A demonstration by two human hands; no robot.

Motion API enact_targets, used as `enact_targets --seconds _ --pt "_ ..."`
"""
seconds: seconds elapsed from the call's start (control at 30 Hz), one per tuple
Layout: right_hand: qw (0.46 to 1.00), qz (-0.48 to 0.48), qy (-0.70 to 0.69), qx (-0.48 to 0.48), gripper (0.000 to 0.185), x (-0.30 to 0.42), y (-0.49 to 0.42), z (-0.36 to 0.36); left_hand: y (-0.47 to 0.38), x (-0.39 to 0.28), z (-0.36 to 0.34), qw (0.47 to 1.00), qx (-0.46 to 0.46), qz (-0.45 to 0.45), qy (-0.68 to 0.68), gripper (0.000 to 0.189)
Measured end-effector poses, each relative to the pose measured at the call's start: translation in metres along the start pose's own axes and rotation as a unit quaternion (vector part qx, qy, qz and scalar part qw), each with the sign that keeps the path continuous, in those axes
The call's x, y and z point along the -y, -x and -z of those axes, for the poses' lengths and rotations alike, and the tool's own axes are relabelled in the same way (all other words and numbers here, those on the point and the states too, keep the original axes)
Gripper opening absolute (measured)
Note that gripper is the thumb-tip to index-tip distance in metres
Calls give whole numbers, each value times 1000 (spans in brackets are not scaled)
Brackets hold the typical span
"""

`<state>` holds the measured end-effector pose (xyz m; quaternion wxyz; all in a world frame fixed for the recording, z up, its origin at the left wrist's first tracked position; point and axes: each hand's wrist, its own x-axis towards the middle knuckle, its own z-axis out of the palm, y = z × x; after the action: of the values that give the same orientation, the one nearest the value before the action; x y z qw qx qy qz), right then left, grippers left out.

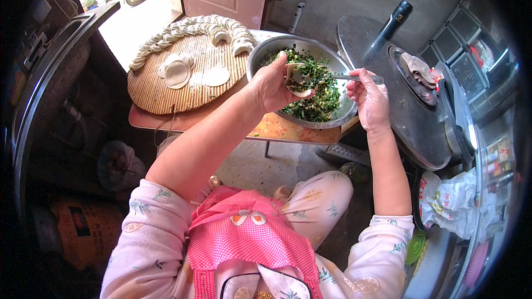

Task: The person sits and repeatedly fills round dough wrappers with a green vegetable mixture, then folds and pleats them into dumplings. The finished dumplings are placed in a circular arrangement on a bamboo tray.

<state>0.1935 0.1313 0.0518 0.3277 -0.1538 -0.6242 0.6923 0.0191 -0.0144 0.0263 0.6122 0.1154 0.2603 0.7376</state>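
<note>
Above a steel bowl [259, 52] of chopped green filling [328, 99], my left hand [276, 81] holds a round dough wrapper [305, 93], curved upward with some filling in it. My right hand [370, 99] grips the handle of a metal spoon [353, 78], whose bowl end is at the wrapper. To the left, a round tray of woven stalks [156, 97] bears overlapping rows of folded dumplings [187, 29] along its far edge. A small stack of flat wrappers [176, 74] and another flat wrapper [216, 76] lie nearer its middle.
The tray and bowl rest on a low table [291, 131]. Right of them stands a dark round surface [415, 133] with a dark bottle [388, 27] and a lid [409, 70] with a folded cloth on it. A white plastic bag [449, 203] is at the lower right.
</note>
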Motion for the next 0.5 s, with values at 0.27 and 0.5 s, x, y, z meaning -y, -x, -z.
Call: enact_targets --seconds 0.27,0.5 --pt "984 84 132 -81 24 0 -8 16 -5 -7 14 996 -72 -59 10 57" --pt "990 -56 119 -59 22 -31 -3 13 0 -10 12 995 -73 -75 1 55"
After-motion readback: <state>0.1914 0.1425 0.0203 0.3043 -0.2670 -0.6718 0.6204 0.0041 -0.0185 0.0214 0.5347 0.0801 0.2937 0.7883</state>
